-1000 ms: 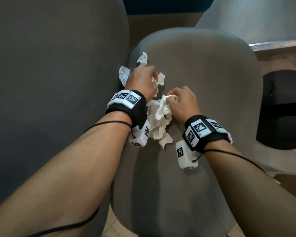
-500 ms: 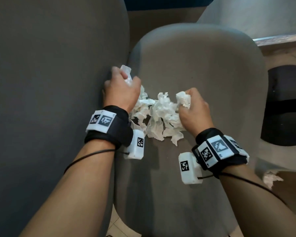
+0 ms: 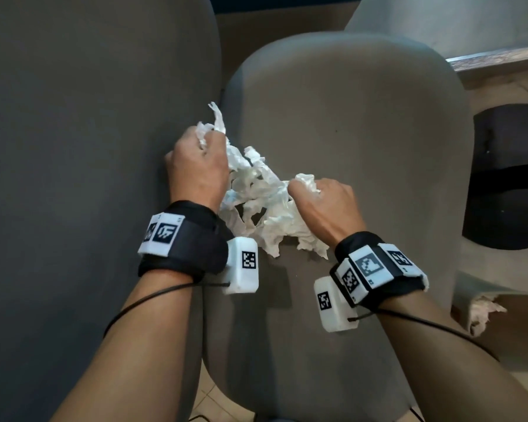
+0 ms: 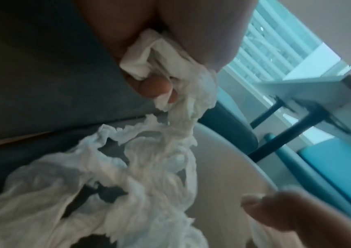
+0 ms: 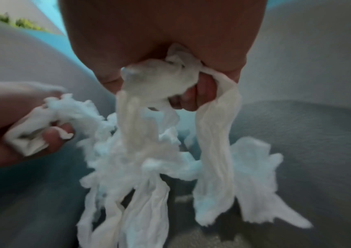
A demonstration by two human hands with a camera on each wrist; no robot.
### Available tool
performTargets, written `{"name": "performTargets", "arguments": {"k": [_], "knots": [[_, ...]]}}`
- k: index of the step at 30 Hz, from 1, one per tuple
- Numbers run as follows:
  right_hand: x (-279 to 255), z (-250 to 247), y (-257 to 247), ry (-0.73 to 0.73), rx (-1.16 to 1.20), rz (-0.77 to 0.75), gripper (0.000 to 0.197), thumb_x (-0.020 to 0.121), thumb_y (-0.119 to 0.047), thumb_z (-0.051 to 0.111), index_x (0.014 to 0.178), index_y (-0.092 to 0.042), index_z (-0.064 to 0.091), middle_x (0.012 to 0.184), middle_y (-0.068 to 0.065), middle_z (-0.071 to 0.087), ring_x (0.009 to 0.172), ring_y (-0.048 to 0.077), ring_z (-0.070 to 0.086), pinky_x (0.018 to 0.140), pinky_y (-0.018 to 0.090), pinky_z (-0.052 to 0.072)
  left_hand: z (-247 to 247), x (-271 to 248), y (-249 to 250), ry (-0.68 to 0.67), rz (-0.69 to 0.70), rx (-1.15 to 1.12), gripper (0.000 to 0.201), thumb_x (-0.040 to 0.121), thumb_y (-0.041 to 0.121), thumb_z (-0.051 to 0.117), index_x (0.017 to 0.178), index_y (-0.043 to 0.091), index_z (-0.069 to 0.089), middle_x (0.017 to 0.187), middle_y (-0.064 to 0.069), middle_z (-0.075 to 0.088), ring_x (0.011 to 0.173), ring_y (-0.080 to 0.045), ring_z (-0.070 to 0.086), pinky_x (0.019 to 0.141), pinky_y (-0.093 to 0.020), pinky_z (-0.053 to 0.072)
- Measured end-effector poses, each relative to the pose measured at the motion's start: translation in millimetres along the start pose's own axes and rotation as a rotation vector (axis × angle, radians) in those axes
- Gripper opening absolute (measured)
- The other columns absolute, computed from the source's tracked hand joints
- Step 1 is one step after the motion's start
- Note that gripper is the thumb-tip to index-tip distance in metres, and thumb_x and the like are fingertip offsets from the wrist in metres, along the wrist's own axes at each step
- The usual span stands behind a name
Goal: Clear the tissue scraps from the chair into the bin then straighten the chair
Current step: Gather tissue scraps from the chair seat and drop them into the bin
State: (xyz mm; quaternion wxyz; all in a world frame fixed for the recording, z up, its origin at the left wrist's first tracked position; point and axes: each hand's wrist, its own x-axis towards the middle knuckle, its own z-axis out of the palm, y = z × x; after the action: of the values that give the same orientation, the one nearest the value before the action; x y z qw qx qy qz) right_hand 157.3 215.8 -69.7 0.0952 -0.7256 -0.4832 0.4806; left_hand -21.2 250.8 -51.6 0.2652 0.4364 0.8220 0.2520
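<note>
Head view, left hand: the left hand (image 3: 197,166) is hovering over the near-left part of the grey chair (image 3: 363,123), back of the hand up, its grip clenching white tissue scraps (image 3: 256,193), with a strip sticking up past the knuckles.
Head view, right hand: the right hand (image 3: 323,202) is reaching in from the right, knuckles up, its grip grasping the other end of the same bundle.
Head view, tissue: the torn, crumpled scraps are hanging between the two fists, above the seat; whether the lowest tips are touching the seat is unclear.
Head view, surroundings: a darker grey chair (image 3: 89,147) is standing just beside on the left; another crumpled scrap (image 3: 482,312) is lying low on the right, past the seat edge.
Left wrist view: the left hand (image 4: 165,33) is curling its fingers (image 4: 155,89) round a folded wad, and ragged tissue scraps (image 4: 127,167) are trailing down from it.
Right wrist view: the right hand (image 5: 163,38) is gripping a bunch in its fist, long shredded tissue scraps (image 5: 149,167) are dangling over the grey seat, and the left hand (image 5: 21,120) is holding its wad at the left edge.
</note>
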Motion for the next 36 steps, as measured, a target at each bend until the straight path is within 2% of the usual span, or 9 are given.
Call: {"name": "performTargets", "arguments": {"k": [2,7,12,17,20,23,30,34,36], "knots": [[-6.2,-9.4,5.6,0.023,0.028,0.039,0.056,0.078,-0.055,0.057,0.052,-0.007,0.048,0.061,0.007,0.057,0.059,0.023,0.052,0.056,0.036,0.044,-12.3,-4.7,0.1,0.053,0.028,-0.109,0.035,0.091,0.03,0.05,0.06,0.016,0.04,0.054,0.005,0.044,0.053,-0.02,0.043,0.053,-0.032,0.036],[-18.0,-23.5,43.9,0.092,-0.086,-0.041,0.025,0.083,-0.01,0.055,0.064,-0.017,0.042,0.08,0.002,0.048,0.074,0.023,0.048,0.058,0.033,0.034,-39.2,-35.7,4.8,0.056,-0.022,-0.458,0.039,0.083,0.006,0.062,0.058,0.025,0.039,0.058,0.004,0.037,0.055,-0.019,0.032,0.051,-0.038,0.027],[-37.5,-17.6,65.0,0.071,-0.002,-0.128,0.036,0.084,0.005,0.047,0.099,-0.028,0.053,0.098,-0.003,0.056,0.088,0.021,0.054,0.074,0.037,0.048,-46.3,-76.9,-13.3,-0.068,-0.186,-0.523,0.026,0.076,0.001,0.051,0.077,0.026,0.057,0.09,-0.003,0.075,0.083,-0.028,0.067,0.077,-0.044,0.052],[-48.0,10.4,69.9,-0.016,-0.295,-0.205,0.021,0.095,-0.028,0.05,0.115,-0.033,0.046,0.107,-0.001,0.061,0.094,0.029,0.061,0.078,0.041,0.05,-42.2,-120.6,-31.2,-0.169,-0.311,-0.472,0.025,0.075,0.004,0.05,0.076,0.025,0.064,0.067,-0.003,0.067,0.066,-0.024,0.055,0.067,-0.039,0.043],[-51.8,26.2,78.7,-0.066,-0.46,-0.207,0.036,0.093,-0.047,0.053,0.123,-0.028,0.044,0.113,0.002,0.057,0.097,0.029,0.063,0.078,0.04,0.049,-41.5,-148.1,-38.8,-0.209,-0.357,-0.477,0.008,0.076,0.019,0.063,0.072,0.026,0.064,0.066,-0.003,0.059,0.064,-0.022,0.051,0.067,-0.041,0.043],[-55.4,31.5,86.0,-0.036,-0.516,-0.214,0.03,0.095,-0.037,0.055,0.117,-0.018,0.047,0.111,0.006,0.054,0.098,0.03,0.061,0.07,0.036,0.042,-41.2,-175.6,-47.7,-0.281,-0.381,-0.476,0.019,0.074,0.023,0.078,0.077,0.024,0.059,0.071,-0.008,0.058,0.063,-0.022,0.049,0.057,-0.032,0.04],[-91.3,6.5,100.8,0.124,-0.085,-0.175,0.02,0.081,-0.019,0.055,0.066,-0.013,0.042,0.079,0.002,0.043,0.073,0.025,0.046,0.064,0.034,0.039,-46.7,-210.4,-48.5,-0.293,-0.389,-0.437,0.032,0.08,-0.014,0.054,0.073,0.017,0.056,0.06,-0.001,0.057,0.058,-0.023,0.052,0.055,-0.03,0.044],[-128.2,-19.2,103.4,0.264,0.266,-0.172,0.012,0.078,-0.002,0.056,0.068,-0.003,0.049,0.073,0.011,0.056,0.066,0.027,0.056,0.06,0.039,0.045,-48.7,-218.6,-41.4,-0.372,-0.352,-0.492,0.042,0.079,-0.02,0.047,0.082,0.019,0.062,0.087,-0.007,0.068,0.078,-0.03,0.065,0.075,-0.043,0.05],[-148.4,-32.1,104.9,0.279,0.472,-0.101,0.005,0.077,-0.002,0.051,0.072,-0.003,0.05,0.068,0.017,0.061,0.062,0.028,0.061,0.056,0.039,0.05,-46.3,-224.1,-31.2,-0.439,-0.341,-0.533,0.045,0.08,-0.023,0.041,0.086,0.015,0.063,0.089,-0.006,0.067,0.079,-0.027,0.071,0.074,-0.041,0.056]]}}
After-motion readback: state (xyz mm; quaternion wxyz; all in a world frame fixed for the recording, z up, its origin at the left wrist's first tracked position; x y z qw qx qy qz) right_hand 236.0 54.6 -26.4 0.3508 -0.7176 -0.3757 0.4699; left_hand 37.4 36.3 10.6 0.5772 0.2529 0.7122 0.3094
